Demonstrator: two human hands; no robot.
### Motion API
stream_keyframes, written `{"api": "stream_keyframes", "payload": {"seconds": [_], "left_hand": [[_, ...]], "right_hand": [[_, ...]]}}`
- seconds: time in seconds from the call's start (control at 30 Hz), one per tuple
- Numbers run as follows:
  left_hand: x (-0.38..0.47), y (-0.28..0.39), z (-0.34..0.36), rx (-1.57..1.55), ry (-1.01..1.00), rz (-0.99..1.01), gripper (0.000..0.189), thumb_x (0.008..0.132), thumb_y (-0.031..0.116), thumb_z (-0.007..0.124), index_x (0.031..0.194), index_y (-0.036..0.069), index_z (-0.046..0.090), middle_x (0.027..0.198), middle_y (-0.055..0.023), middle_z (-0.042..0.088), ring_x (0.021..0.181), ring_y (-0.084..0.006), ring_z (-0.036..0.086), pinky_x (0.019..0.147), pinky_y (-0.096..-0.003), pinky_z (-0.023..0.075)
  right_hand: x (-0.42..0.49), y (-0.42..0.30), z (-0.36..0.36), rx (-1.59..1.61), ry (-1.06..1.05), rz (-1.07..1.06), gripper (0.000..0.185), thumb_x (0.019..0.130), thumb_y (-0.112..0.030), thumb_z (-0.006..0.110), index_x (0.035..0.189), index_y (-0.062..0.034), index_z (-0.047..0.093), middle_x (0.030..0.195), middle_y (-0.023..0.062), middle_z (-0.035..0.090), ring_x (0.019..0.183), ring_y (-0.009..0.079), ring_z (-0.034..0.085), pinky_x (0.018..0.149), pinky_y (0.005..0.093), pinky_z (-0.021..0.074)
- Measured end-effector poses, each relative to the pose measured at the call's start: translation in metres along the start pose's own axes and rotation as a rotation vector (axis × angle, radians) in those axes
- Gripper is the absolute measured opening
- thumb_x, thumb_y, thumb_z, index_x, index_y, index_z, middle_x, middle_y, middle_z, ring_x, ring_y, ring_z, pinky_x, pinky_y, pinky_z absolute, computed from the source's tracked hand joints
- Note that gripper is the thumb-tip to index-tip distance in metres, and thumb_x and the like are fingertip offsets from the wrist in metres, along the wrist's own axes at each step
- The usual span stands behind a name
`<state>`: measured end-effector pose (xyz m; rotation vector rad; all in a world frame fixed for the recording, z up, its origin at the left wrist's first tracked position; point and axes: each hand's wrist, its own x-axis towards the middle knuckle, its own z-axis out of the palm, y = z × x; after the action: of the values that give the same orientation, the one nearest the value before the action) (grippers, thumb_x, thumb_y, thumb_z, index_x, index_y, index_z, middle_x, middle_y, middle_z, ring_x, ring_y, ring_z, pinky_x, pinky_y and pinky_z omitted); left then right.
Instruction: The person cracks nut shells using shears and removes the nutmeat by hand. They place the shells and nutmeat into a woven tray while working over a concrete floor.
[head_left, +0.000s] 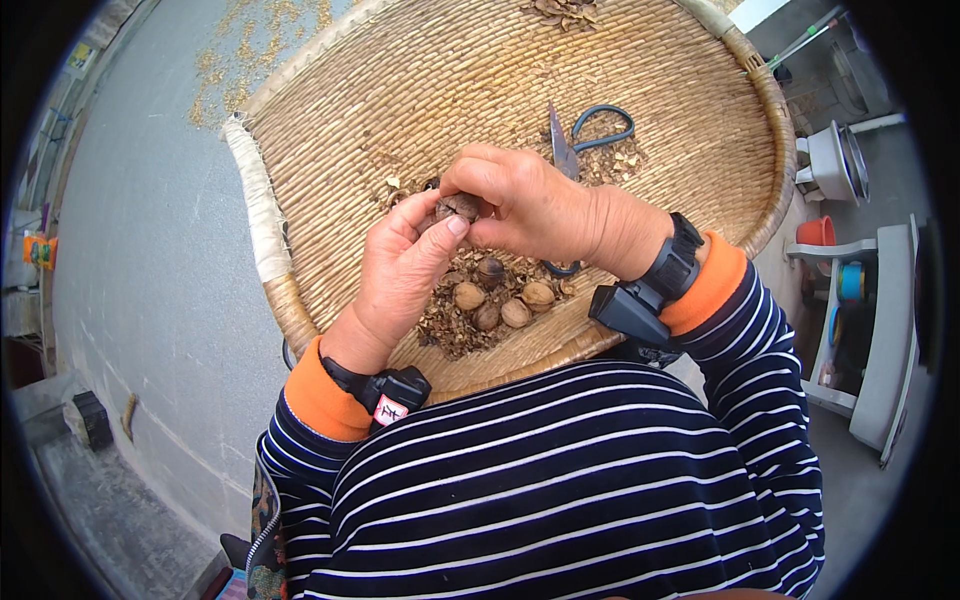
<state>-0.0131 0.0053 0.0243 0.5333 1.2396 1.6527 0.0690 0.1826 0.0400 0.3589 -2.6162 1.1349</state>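
Between the fingertips of my left hand (401, 262) and my right hand (536, 206) is a dark brown walnut (457, 206), gripped from both sides with a dark opening in its shell. Just below my hands, several whole walnuts (515, 313) lie on a heap of broken shell bits (457, 337) near the close rim of a woven wicker tray (337, 150). A pair of scissors with dark handles (604, 139) lies partly beneath my right hand and wrist, one blade pointing away from me. More crumbs (390, 193) are scattered beyond my left fingers.
Walnut shell pieces (566, 13) lie at the tray's far side. The raised tray rim (780, 142) curves around on the right. Beyond it stand a grey rack (885, 337), a red pot (816, 231) and a white basin (829, 161). Yellowish grains (247, 52) are spread on the grey floor.
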Motion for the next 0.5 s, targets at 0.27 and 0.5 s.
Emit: {"api": "stream_keyframes", "payload": {"seconds": [0.27, 0.5], "left_hand": [[0.000, 0.000, 0.005, 0.147, -0.007, 0.038, 0.037, 0.095, 0.013, 0.056, 0.127, -0.004, 0.050, 0.108, -0.0028, 0.060, 0.096, -0.0079, 0.054, 0.084, -0.0223, 0.0454], [0.004, -0.006, 0.002, 0.219, 0.067, 0.019, 0.036, 0.092, 0.013, 0.061, 0.123, -0.003, 0.053, 0.088, 0.0006, 0.058, 0.073, -0.0047, 0.049, 0.063, -0.0190, 0.0400]], "right_hand": [[0.002, -0.002, -0.006, 0.079, -0.032, 0.083, 0.027, 0.068, -0.003, 0.073, 0.091, 0.0004, 0.059, 0.080, 0.0125, 0.059, 0.075, 0.0274, 0.063, 0.063, 0.0351, 0.0516], [0.001, 0.004, -0.012, 0.171, -0.178, 0.291, 0.033, 0.072, -0.005, 0.075, 0.101, 0.0024, 0.059, 0.084, 0.0106, 0.066, 0.078, 0.0171, 0.066, 0.069, 0.0290, 0.0547]]}}
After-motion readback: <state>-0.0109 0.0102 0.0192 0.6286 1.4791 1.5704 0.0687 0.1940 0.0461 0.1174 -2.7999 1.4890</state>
